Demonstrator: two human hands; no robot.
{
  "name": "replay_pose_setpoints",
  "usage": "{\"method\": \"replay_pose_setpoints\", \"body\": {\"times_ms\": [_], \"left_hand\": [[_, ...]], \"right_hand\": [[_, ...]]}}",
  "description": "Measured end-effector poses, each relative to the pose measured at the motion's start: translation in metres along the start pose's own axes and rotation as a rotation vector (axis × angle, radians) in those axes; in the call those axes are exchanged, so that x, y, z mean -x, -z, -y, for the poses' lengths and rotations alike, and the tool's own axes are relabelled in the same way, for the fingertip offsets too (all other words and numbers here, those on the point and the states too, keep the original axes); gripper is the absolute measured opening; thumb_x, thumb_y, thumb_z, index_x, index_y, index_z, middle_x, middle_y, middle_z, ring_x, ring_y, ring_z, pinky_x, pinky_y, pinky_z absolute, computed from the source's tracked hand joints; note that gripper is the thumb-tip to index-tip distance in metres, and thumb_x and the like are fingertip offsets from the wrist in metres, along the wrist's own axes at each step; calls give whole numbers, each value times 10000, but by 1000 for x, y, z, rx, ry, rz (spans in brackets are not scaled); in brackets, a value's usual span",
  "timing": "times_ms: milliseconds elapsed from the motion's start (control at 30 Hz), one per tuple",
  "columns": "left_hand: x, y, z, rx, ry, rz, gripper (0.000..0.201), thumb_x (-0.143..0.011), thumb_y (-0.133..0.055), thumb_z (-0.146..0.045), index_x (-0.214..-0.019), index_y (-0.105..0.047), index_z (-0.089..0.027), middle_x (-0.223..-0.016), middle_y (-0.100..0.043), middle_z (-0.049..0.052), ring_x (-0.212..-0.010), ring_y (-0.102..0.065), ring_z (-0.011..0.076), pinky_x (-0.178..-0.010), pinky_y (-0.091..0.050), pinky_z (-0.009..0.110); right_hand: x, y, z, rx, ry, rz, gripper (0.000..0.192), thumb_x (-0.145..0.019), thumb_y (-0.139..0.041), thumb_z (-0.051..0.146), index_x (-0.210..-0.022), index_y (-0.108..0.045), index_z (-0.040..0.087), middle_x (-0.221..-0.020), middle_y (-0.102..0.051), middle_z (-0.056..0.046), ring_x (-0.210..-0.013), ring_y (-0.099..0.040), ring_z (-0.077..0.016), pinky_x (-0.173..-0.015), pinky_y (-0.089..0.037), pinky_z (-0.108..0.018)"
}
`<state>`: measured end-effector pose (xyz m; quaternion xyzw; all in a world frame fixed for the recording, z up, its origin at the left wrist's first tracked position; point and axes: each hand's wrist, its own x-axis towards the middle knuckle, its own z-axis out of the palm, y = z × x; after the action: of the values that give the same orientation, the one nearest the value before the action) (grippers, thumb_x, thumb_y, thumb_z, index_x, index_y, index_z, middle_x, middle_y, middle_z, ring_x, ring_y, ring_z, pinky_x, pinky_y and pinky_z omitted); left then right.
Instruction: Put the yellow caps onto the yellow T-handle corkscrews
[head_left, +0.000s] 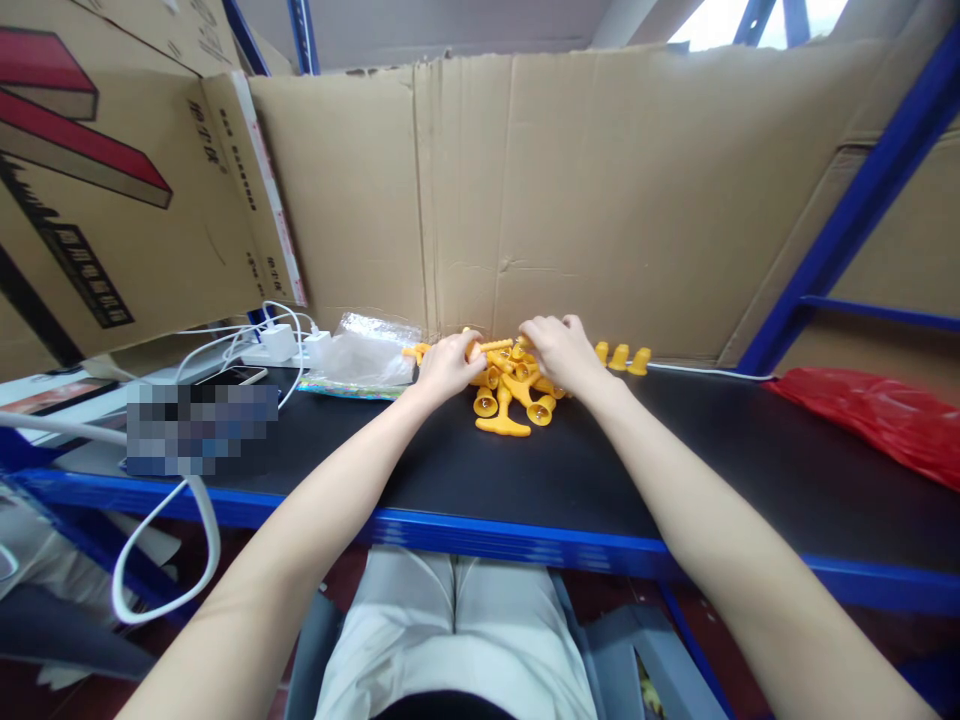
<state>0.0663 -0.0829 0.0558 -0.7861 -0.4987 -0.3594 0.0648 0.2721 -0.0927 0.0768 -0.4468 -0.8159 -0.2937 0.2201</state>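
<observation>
My left hand (pixel 448 367) is closed on a yellow T-handled piece (pixel 498 345) whose ridged shaft points to the right. My right hand (pixel 561 350) has its fingers bent down on a small yellow piece (pixel 524 342), mostly covered by the fingers, so its kind is unclear. Between and below both hands lies a pile of yellow plastic parts. A T-shaped handle (pixel 503 427) is at its front, with hollow cup-shaped pieces (pixel 485 403) around it. Just right of my right hand, three yellow cups (pixel 619 357) stand in a row.
A clear plastic bag (pixel 367 352) lies left of the pile. Further left are white chargers with cables (pixel 279 342) and a phone (pixel 232 376). A red plastic bag (pixel 862 415) rests at the right. Cardboard (pixel 600 200) walls the back; a blue rail (pixel 517 540) edges the black tabletop.
</observation>
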Motion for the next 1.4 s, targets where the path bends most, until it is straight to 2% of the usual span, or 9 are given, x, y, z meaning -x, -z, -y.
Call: {"method": "replay_pose_setpoints", "body": {"times_ms": [133,267,400,533,800,1033,1133,1267,1400], "left_hand": [[-1,2,8,-21,83,-33,312,-823,-496,-349,-1089,-601,-225,-902,-676,55,-822,-614,198,-709,-431,274],[-3,2,19,-53,191,-34,283,-846,-447,-387,-997,-617,-220,-834,-674,61,-785,-618,211,-673,-426,278],[-6,-2,30,-64,246,-34,241,-839,-431,-326,-864,-626,-187,-790,-663,80,-762,-614,214,-686,-432,292],[-9,-7,45,5,280,-55,238,-784,-452,-198,-922,-644,-170,-826,-670,84,-790,-612,211,-709,-441,297],[-15,-22,70,228,344,-140,290,-762,-507,-210,-1016,-630,-143,-852,-666,63,-806,-612,177,-747,-463,278],[-18,-30,81,409,389,-126,272,-844,-446,-292,-993,-614,-139,-748,-648,54,-639,-604,152,-649,-477,271],[-18,-29,82,417,402,-143,224,-830,-457,-248,-945,-624,-153,-770,-654,48,-664,-610,149,-654,-478,264],[-18,-28,81,414,433,-153,197,-801,-504,-256,-918,-628,-157,-874,-666,60,-780,-623,157,-737,-483,271],[-15,-29,81,413,407,-109,385,-779,-561,-355,-1097,-582,-139,-1005,-652,98,-901,-613,180,-836,-469,296]], "right_hand": [[6,-3,-31,-36,-211,-182,246,-842,-423,157,-1057,-542,166,-1032,-592,-121,-972,-491,-262,-866,-294,-420],[33,-24,-80,-66,-627,-297,293,-849,-482,366,-1028,-593,163,-1119,-544,-165,-1052,-458,-305,-871,-336,-453],[72,-54,-119,-195,-974,-182,311,-784,-576,371,-992,-642,149,-1063,-592,-189,-991,-530,-293,-853,-400,-405],[93,-76,-134,-369,-1224,5,330,-744,-629,345,-1012,-650,154,-1006,-663,-134,-942,-606,-247,-824,-442,-337],[90,-85,-134,-293,-1172,215,146,-688,-671,294,-796,-665,197,-997,-680,-99,-967,-600,-274,-817,-417,-408],[96,-86,-127,-330,-922,89,170,-682,-653,368,-615,-626,213,-755,-640,-82,-861,-560,-264,-748,-389,-446],[94,-87,-127,-310,-973,182,137,-706,-616,356,-711,-672,230,-878,-663,-91,-932,-570,-282,-801,-401,-475],[92,-91,-130,-310,-1016,289,255,-745,-570,326,-934,-700,215,-1095,-648,-127,-1040,-565,-284,-896,-400,-467],[93,-94,-133,-308,-1002,334,344,-777,-546,330,-1069,-674,201,-1187,-615,-130,-1107,-547,-289,-933,-401,-458]]}}
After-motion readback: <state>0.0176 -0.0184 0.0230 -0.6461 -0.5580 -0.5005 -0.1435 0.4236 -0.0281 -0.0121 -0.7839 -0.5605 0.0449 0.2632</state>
